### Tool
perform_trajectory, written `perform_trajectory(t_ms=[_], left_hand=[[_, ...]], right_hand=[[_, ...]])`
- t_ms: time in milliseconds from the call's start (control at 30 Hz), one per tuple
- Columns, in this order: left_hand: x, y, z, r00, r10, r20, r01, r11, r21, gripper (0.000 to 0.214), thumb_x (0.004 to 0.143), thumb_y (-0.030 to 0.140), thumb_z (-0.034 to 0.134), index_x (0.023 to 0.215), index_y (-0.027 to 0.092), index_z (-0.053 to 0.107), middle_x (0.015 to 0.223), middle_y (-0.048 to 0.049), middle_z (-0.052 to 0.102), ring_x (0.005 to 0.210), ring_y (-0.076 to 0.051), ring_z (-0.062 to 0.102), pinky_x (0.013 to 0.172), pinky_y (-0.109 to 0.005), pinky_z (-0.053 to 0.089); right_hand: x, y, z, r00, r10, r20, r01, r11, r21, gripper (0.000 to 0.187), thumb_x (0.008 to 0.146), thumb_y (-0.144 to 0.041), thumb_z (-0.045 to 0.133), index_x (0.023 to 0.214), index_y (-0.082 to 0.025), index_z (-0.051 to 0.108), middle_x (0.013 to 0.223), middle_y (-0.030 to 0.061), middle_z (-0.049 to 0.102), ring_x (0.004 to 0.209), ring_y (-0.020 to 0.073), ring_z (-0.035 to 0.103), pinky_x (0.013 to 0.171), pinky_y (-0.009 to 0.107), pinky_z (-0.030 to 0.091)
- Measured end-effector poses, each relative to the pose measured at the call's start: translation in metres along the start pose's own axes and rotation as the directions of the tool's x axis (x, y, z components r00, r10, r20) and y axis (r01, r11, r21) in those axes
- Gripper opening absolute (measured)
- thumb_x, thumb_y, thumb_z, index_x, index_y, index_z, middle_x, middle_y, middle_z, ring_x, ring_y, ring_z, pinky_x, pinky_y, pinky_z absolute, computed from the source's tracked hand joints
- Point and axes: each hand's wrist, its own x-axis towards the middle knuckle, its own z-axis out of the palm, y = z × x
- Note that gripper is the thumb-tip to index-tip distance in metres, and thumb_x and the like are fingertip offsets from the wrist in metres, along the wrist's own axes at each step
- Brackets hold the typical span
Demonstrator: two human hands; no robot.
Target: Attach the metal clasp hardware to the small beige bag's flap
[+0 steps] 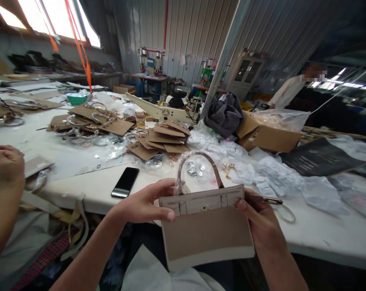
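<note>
I hold a small beige handbag [207,230] with a brown arched handle [201,159] upright in front of me, at the near edge of the white table [79,190]. My left hand [146,204] grips its left upper corner, thumb across the front. My right hand [261,220] grips its right side, fingers wrapped behind; a thin metal piece [272,200] sticks out past it to the right, and I cannot tell whether that hand holds it. A black phone [125,182] lies on the table just left of my left hand.
Stacks of brown cardboard pieces [161,139] with metal rings, clear plastic bags [273,173], an open carton [270,135] and a cream machine arm [158,110] cover the table. Another person's hand [7,163] rests at the far left. A person stands at the back right [292,91].
</note>
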Motion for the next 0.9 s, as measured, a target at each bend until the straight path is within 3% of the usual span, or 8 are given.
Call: perform_trajectory(t_ms=[100,167,300,400,500,667,767,900], left_hand=[[-0.003,-0.011,0.001,0.991,-0.134,0.014,0.134,0.991,0.023,0.051,0.091,0.050,0.093,0.123,0.012,0.080,0.100,-0.0086,0.076,0.086,-0.023,0.068,0.070,-0.026,0.052],[-0.004,-0.021,0.001,0.985,-0.168,-0.033,0.168,0.986,0.019,0.049,0.093,0.052,0.091,0.117,0.011,0.080,0.092,-0.0064,0.073,0.077,-0.019,0.063,0.064,-0.024,0.047],[-0.008,-0.042,0.001,0.975,-0.130,-0.181,0.128,0.992,-0.021,0.042,0.098,0.048,0.087,0.123,0.014,0.080,0.111,-0.0091,0.075,0.097,-0.022,0.067,0.079,-0.025,0.052],[-0.016,-0.054,0.002,0.968,-0.178,-0.177,0.169,0.983,-0.068,0.048,0.099,0.047,0.087,0.135,0.017,0.078,0.117,-0.0097,0.076,0.103,-0.024,0.067,0.085,-0.027,0.053],[-0.025,-0.061,0.003,0.958,-0.254,-0.132,0.238,0.963,-0.123,0.053,0.095,0.043,0.090,0.138,0.016,0.077,0.114,-0.0083,0.077,0.098,-0.022,0.066,0.082,-0.025,0.051],[-0.032,-0.062,0.004,0.898,-0.346,-0.273,0.279,0.926,-0.254,0.045,0.081,0.038,0.099,0.114,0.010,0.085,0.099,-0.0080,0.079,0.091,-0.023,0.069,0.079,-0.027,0.053],[-0.037,-0.063,0.004,0.876,-0.380,-0.297,0.291,0.908,-0.301,0.047,0.079,0.039,0.100,0.114,0.011,0.086,0.093,-0.0085,0.079,0.089,-0.024,0.071,0.078,-0.028,0.055],[-0.046,-0.072,0.004,0.855,-0.454,-0.249,0.344,0.857,-0.383,0.057,0.075,0.043,0.101,0.119,0.009,0.086,0.089,-0.0109,0.078,0.075,-0.023,0.069,0.062,-0.027,0.050]], right_hand=[[0.004,0.012,0.006,0.998,0.053,0.017,-0.053,0.999,0.012,0.044,0.078,-0.044,0.104,0.114,-0.028,0.085,0.110,0.0097,0.084,0.099,0.0355,0.080,0.085,0.045,0.068],[0.007,0.018,0.010,0.997,0.081,0.007,-0.081,0.996,0.024,0.044,0.077,-0.045,0.104,0.114,-0.028,0.085,0.109,0.0096,0.084,0.099,0.0362,0.080,0.086,0.047,0.068],[0.016,0.027,0.013,0.987,0.150,0.064,-0.150,0.989,-0.001,0.045,0.076,-0.046,0.104,0.111,-0.025,0.086,0.108,0.0108,0.084,0.097,0.0359,0.080,0.083,0.045,0.068],[0.021,0.036,0.012,0.972,0.204,0.117,-0.201,0.979,-0.034,0.045,0.075,-0.045,0.105,0.110,-0.023,0.087,0.107,0.0116,0.084,0.098,0.0343,0.080,0.084,0.041,0.067],[0.022,0.047,0.014,0.965,0.241,0.102,-0.239,0.970,-0.035,0.045,0.076,-0.045,0.104,0.111,-0.023,0.088,0.107,0.0108,0.084,0.100,0.0340,0.079,0.087,0.041,0.066],[0.022,0.058,0.021,0.942,0.308,0.135,-0.308,0.951,-0.022,0.047,0.075,-0.048,0.104,0.110,-0.024,0.087,0.106,0.0095,0.084,0.103,0.0345,0.078,0.092,0.042,0.065],[0.025,0.059,0.020,0.939,0.289,0.189,-0.274,0.956,-0.102,0.046,0.077,-0.049,0.103,0.111,-0.022,0.087,0.109,0.0103,0.083,0.106,0.0334,0.077,0.096,0.041,0.062],[0.030,0.063,0.013,0.918,0.324,0.226,-0.290,0.941,-0.173,0.047,0.075,-0.049,0.105,0.109,-0.022,0.088,0.106,0.0104,0.083,0.105,0.0320,0.076,0.094,0.038,0.061]])
